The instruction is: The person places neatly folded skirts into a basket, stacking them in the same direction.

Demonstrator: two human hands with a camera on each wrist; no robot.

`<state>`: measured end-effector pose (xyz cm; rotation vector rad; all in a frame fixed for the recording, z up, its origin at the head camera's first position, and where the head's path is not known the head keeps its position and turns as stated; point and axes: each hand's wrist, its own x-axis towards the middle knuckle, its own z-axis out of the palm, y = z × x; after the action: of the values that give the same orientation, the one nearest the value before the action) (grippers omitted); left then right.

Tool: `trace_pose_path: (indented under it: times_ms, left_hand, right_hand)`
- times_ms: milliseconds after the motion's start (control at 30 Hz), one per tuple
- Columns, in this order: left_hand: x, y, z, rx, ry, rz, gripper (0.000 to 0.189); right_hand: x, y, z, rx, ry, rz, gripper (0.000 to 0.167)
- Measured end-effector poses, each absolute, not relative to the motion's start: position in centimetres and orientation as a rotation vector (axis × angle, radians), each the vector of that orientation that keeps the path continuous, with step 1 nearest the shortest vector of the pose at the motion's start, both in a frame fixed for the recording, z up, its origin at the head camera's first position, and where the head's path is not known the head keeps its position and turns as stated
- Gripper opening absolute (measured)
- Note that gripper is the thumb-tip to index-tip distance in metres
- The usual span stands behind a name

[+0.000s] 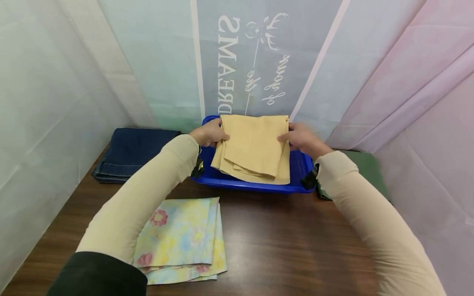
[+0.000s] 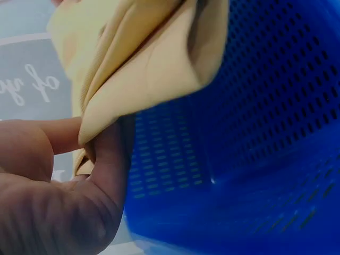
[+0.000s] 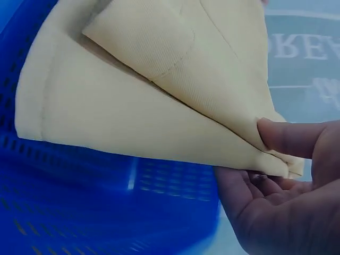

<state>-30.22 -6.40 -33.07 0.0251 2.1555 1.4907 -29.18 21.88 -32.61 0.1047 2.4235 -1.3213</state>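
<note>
A folded piece of yellow cloth point(image 1: 255, 144), perhaps a garment, is held up over a blue perforated plastic basket point(image 1: 244, 187). My left hand point(image 1: 210, 132) pinches its left edge, thumb on top and fingers beneath. At the opposite edge my right hand point(image 1: 301, 137) grips it the same way. The left wrist view shows the cloth's folded layers point(image 2: 143, 79) between thumb and fingers, with the basket wall point(image 2: 276, 79) beside them. In the right wrist view, a corner of the cloth point(image 3: 133, 111) sits between thumb and fingers above the basket. The basket's floor is mostly hidden by the cloth.
Folded dark blue jeans point(image 1: 137, 152) lie left of the basket. A folded green cloth point(image 1: 364, 170) is on the right, partly behind my right sleeve. Nearer on the brown wooden table point(image 1: 289, 242) lies a folded floral cloth point(image 1: 185, 234). A printed curtain point(image 1: 170, 61) hangs close behind the basket.
</note>
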Motion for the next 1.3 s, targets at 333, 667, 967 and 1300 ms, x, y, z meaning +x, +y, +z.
trace_pose_path:
  times_ms: [333, 667, 967, 1300]
  left_hand:
    - [-29.7, -4.4, -35.2, -0.028, 2.213, 1.220, 0.042]
    - [-29.9, -4.0, -35.0, -0.080, 2.198, 0.999, 0.062]
    - [-30.0, -4.8, -33.9, 0.037, 2.160, 0.853, 0.072]
    - [-29.7, -5.8, -32.0, 0.088, 2.148, 0.931, 0.069]
  right_hand:
    - [-29.8, 21.9, -35.9, 0.170, 2.267, -1.271, 0.059]
    - [-30.1, 21.9, -36.0, 0.193, 2.195, -1.153, 0.071]
    - [-29.8, 21.6, -35.6, 0.244, 2.157, -1.133, 0.080]
    - [-29.3, 22.1, -35.0, 0.236, 2.144, -1.190, 0.076]
